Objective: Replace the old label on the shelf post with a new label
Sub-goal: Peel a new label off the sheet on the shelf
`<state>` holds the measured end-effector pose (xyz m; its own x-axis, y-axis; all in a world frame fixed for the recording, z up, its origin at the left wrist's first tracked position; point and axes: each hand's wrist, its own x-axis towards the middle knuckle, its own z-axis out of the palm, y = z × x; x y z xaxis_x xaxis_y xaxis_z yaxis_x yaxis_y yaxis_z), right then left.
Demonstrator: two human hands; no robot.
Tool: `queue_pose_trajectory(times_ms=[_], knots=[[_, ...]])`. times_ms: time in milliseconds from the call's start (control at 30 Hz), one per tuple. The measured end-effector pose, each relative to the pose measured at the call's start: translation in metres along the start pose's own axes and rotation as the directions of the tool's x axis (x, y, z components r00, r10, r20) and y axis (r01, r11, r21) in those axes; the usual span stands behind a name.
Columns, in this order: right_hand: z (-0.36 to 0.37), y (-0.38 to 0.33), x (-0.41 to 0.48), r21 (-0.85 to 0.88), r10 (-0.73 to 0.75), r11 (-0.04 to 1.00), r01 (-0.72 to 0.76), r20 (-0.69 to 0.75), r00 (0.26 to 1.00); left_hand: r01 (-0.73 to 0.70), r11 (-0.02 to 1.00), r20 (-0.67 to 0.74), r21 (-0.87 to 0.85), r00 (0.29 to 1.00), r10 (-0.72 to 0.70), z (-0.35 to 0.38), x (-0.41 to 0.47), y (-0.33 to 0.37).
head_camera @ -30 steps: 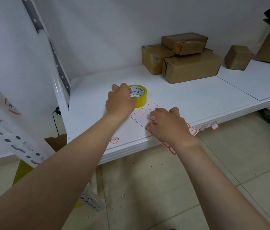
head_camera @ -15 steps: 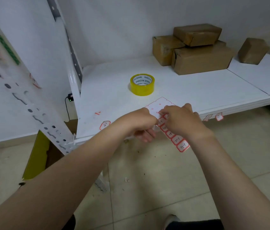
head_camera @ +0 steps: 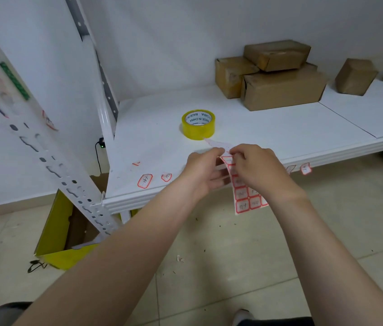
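A sheet of red-bordered labels (head_camera: pixel 244 196) hangs in front of the shelf edge, lifted off the white shelf (head_camera: pixel 268 132). My left hand (head_camera: pixel 203 172) holds the sheet from behind, thumb on its upper part. My right hand (head_camera: pixel 256 170) pinches at the sheet's top, fingertips close to the left thumb. The white slotted shelf post (head_camera: pixel 51 165) slants across the left, with a red-bordered old label (head_camera: pixel 49 120) stuck on it. Two loose red-bordered labels (head_camera: pixel 145 180) lie near the shelf's front edge.
A yellow roll of tape (head_camera: pixel 198 124) stands on the shelf behind my hands. Brown cardboard boxes (head_camera: pixel 279 88) are stacked at the back right. An open yellow box (head_camera: pixel 61 234) sits on the tiled floor under the post. More labels (head_camera: pixel 305 168) hang off the shelf's front edge.
The label sheet has been picked up from the shelf and now hangs in both hands in front of the edge. My left hand left the tape roll and joined the right on the sheet.
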<state>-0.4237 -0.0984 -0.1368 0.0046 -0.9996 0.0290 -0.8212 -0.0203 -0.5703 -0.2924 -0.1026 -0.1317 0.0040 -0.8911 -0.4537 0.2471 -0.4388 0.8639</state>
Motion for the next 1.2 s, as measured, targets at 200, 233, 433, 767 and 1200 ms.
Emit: queue_pose_trajectory(times_ms=[200,233,433,767,1200], knots=[[-0.007,-0.005,0.004,0.109,-0.046,0.991,0.073,-0.238,0.97,-0.055,0.998,0.043,-0.009,0.998,0.055,0.013,0.001,0.017],[-0.009,-0.007,0.004,0.121,-0.06,0.987,0.102,-0.31,0.949,-0.095,0.996,0.044,0.002,0.995,0.094,0.014,0.001,0.02],[-0.022,-0.02,-0.001,0.275,-0.018,0.941,0.195,-0.536,0.844,-0.34,0.938,0.091,0.069,0.938,0.334,0.019,-0.003,0.034],[-0.033,-0.032,-0.006,0.644,0.195,0.729,0.232,-0.52,0.832,-0.478,0.857,0.143,0.194,0.878,0.457,0.024,-0.015,0.05],[-0.034,-0.028,0.003,0.74,0.307,0.656,0.149,-0.442,0.843,-0.424,0.86,0.043,0.284,0.901,0.431,0.026,-0.001,0.057]])
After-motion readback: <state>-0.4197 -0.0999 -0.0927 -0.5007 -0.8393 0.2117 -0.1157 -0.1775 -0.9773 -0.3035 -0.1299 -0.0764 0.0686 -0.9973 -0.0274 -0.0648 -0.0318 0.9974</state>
